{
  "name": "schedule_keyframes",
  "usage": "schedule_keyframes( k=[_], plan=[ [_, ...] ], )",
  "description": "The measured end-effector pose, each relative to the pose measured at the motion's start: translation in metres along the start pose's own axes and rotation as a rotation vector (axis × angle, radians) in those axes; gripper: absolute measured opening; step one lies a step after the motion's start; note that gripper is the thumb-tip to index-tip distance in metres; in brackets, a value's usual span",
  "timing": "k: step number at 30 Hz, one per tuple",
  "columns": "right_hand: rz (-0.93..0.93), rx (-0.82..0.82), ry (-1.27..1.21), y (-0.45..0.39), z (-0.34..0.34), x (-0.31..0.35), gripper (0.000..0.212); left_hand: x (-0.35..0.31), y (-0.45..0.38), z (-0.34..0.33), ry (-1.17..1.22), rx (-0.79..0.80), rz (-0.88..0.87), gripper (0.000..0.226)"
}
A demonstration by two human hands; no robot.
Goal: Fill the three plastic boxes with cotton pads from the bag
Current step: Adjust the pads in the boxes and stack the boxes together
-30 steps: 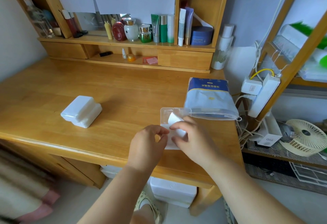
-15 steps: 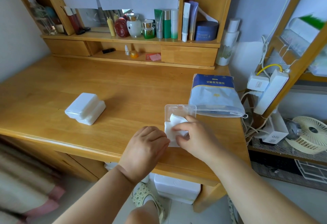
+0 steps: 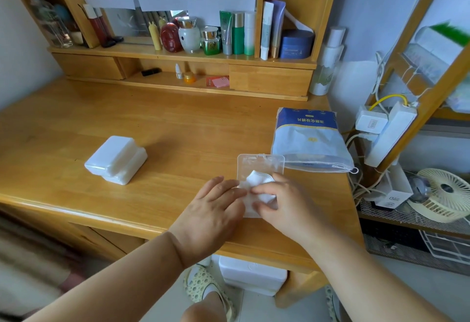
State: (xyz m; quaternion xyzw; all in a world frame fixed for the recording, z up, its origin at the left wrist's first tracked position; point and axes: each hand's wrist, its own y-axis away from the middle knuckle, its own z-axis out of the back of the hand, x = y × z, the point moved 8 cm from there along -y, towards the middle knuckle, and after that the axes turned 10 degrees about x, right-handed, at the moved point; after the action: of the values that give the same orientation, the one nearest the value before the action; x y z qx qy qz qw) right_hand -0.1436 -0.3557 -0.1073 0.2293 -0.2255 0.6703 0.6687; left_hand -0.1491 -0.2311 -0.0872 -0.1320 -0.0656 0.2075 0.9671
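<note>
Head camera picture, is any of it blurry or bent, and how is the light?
Head view: soft, even light, faint shadows under the two stacked white plastic boxes; edges smear, notably the green item top right; wide-angle bending curves the wooden desk; both hands sharp.

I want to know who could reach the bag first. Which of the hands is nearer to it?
Right. The right hand lies just below the bag, pinching pads at the open box. The left hand is farther, left of the box.

bag (image 3: 309, 141) print (upside down), unreadable
</note>
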Motion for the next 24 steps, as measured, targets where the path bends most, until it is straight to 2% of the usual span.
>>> schedule_keyframes(
  k=[4,7,12,15,18,24],
  plan=[
    [0.056,-0.073,-0.076,0.005,0.005,0.001,0.051,0.004,0.001,0.0,0.097,-0.014,0.177,0.01],
    [0.108,-0.102,-0.08,0.008,0.006,0.005,0.059,0.006,-0.002,-0.001,0.174,0.013,0.255,0.011],
    [0.235,-0.163,0.182,0.011,0.011,0.022,0.046,0.002,-0.008,0.003,0.14,0.03,0.217,0.012],
    [0.306,-0.254,0.355,0.017,0.016,0.029,0.044,0.001,-0.009,0.002,0.12,0.043,0.213,0.013],
    [0.375,-0.299,0.433,0.022,0.014,0.037,0.037,0.001,-0.008,0.002,0.086,0.049,0.213,0.019],
    [0.226,-0.243,0.445,0.018,0.018,0.024,0.028,-0.001,-0.007,0.003,0.004,0.027,0.159,0.014]
  ],
)
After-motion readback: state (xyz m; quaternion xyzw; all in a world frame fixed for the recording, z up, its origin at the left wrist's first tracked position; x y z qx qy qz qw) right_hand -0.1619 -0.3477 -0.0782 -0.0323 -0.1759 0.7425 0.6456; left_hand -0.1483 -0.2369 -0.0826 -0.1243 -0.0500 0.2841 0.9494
